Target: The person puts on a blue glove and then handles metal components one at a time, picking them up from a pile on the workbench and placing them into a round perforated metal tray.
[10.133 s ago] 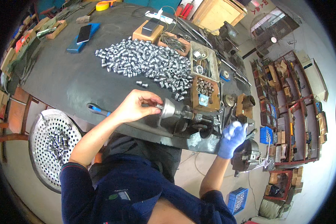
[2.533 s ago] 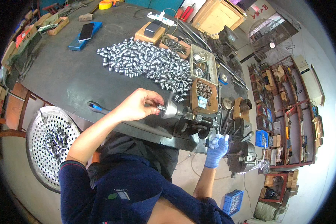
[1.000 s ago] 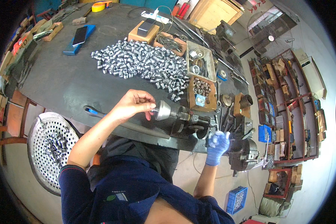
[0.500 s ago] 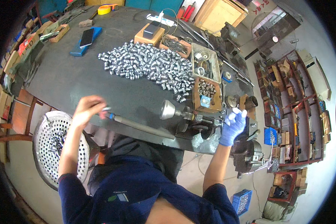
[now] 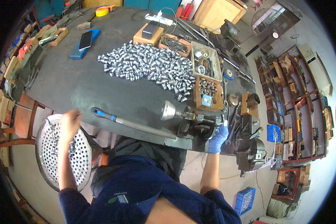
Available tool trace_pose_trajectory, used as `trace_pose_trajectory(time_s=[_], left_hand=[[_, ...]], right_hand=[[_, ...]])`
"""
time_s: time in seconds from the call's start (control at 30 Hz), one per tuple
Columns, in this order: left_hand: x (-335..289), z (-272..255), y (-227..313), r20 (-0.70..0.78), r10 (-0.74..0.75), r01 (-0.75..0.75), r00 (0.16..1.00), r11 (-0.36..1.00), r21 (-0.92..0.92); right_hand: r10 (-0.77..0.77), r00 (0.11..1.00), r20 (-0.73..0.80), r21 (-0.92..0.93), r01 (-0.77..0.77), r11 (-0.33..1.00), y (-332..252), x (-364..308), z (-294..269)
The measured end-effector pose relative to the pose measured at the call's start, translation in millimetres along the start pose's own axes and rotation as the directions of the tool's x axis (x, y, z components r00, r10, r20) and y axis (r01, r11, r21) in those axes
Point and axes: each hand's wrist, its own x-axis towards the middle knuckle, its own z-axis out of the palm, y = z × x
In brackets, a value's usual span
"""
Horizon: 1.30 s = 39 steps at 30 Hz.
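Note:
My left hand [image 5: 70, 125], bare and slightly blurred, is above the right rim of a perforated metal pan [image 5: 82, 158]. Its fingers are curled in, and whatever they hold is too small to make out. Several small metal parts [image 5: 60, 146] lie in the pan, partly hidden by my forearm. On the bench's front edge stands a small spindle fixture [image 5: 199, 125] with a silver cup-shaped head [image 5: 168, 111]. My right hand [image 5: 219, 138], in a blue glove with pale fingertips, closes around the fixture's right end; the gripped part is hidden. A file with a blue-and-black handle [image 5: 103, 114] lies between my hands.
A large heap of shiny metal sleeves [image 5: 149, 65] covers the bench's middle. Behind my right hand are a box of fittings [image 5: 209, 91] and a grey tray [image 5: 206, 61]. A vise [image 5: 250, 153] juts out at the right edge. A phone [image 5: 86, 40] lies at the far left.
My left hand has moved left and down from beside the file handle to the pan, curling its fingers. My right hand has dropped lower and nearer at the fixture's end.

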Motion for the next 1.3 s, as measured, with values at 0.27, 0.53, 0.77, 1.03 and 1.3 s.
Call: trace_pose_trajectory(time_s=[0.27,0.53,0.77,1.03,1.3], left_hand=[[89,156,193,0.211,0.592,-0.49,0.778,0.782,-0.386],[107,241,263,0.309,0.628,-0.583,0.714,0.778,-0.232],[98,234,247,0.302,0.612,-0.553,0.731,0.79,-0.264],[81,158,192,0.482,0.469,0.207,0.74,0.523,-0.827],[43,74,182,0.341,0.572,0.235,0.746,0.254,-0.938]], right_hand=[[-0.028,0.997,0.067,-0.006,0.029,1.0,-5,-8,-5],[0.031,0.99,0.137,0.16,-0.053,0.986,-2,-6,-27],[0.033,0.997,0.065,0.153,-0.043,0.987,1,-6,-26],[0.059,0.977,0.206,0.201,-0.102,0.974,-2,-5,-32],[0.093,0.987,0.129,0.172,-0.115,0.978,-7,-8,-19]])
